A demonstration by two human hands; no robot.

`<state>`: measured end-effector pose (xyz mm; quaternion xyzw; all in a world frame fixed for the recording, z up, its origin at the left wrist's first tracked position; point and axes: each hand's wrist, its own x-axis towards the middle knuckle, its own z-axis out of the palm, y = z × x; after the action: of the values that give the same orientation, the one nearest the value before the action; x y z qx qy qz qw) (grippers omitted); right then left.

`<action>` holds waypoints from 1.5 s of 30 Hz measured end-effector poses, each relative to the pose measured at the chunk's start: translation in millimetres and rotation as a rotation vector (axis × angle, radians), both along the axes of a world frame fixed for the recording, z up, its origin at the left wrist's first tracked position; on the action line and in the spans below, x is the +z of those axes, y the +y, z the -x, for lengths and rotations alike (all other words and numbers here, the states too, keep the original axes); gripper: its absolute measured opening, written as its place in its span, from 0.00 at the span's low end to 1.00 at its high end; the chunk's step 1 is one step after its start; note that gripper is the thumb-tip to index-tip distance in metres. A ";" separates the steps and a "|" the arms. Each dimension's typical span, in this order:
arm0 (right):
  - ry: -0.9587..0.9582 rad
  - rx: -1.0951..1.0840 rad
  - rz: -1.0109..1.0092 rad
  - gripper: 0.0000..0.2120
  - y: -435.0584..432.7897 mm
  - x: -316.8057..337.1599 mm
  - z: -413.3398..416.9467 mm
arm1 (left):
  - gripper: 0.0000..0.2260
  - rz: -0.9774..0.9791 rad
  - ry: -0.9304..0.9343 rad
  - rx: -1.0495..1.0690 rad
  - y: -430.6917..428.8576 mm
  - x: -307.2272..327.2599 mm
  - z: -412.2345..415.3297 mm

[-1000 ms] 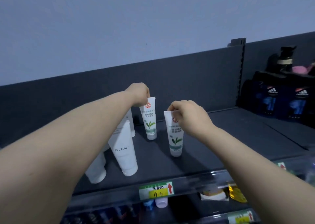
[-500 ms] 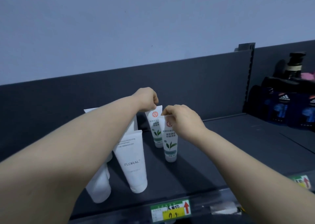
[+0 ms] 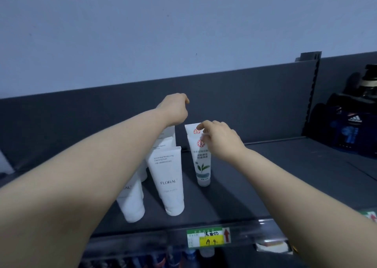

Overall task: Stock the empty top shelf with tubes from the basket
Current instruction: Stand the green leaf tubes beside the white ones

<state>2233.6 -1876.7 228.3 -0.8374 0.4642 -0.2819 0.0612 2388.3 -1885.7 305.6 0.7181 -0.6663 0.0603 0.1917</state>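
Two small white tubes with a green leaf print stand upright, one behind the other, on the dark top shelf point(image 3: 275, 178). My right hand point(image 3: 219, 140) pinches the top edge of the front leaf tube point(image 3: 202, 166). Only the crimped top of the rear leaf tube point(image 3: 190, 127) shows. My left hand point(image 3: 175, 109) hovers above and to the left of them, fingers loosely curled, holding nothing. To the left stand several larger white FLORAL tubes point(image 3: 171, 183), cap down; my left forearm partly covers them. The basket is out of view.
A dark back panel point(image 3: 255, 104) closes the shelf at the rear. Dark blue Adidas boxes point(image 3: 352, 129) and a dark bottle point(image 3: 369, 84) fill the neighbouring shelf on the right. A green and yellow price tag point(image 3: 208, 237) sits on the front rail, with products on the shelf below point(image 3: 183, 257).
My left hand let go of the rear leaf tube and rose up and away. My right hand brought the front leaf tube back until it stands right in front of the rear one.
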 end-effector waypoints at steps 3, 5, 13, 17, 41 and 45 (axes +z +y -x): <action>0.033 -0.009 0.026 0.17 10.6 1.7 15.8 | 0.20 0.015 -0.010 0.027 19.6 7.1 12.2; 0.061 -0.023 0.039 0.18 19.7 2.4 31.3 | 0.20 0.025 -0.019 0.047 37.3 11.1 23.4; 0.193 0.034 0.075 0.20 76.6 -22.1 107.8 | 0.19 -0.010 -0.092 0.124 128.3 -5.4 90.5; 0.262 0.084 0.081 0.20 107.0 -41.5 145.4 | 0.19 -0.058 -0.125 0.156 169.8 -38.5 127.8; 0.594 0.026 -0.437 0.20 191.8 -263.5 301.2 | 0.17 -0.740 0.175 -0.080 252.4 -341.6 256.2; 0.632 -0.005 -0.507 0.19 206.2 -297.9 313.7 | 0.12 -0.842 0.312 -0.096 257.9 -392.9 254.2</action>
<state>1919.8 -1670.5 -69.6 -0.8401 0.5169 0.1129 0.1196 2134.1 -1627.8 -87.3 0.7024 -0.6283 -0.3339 -0.0163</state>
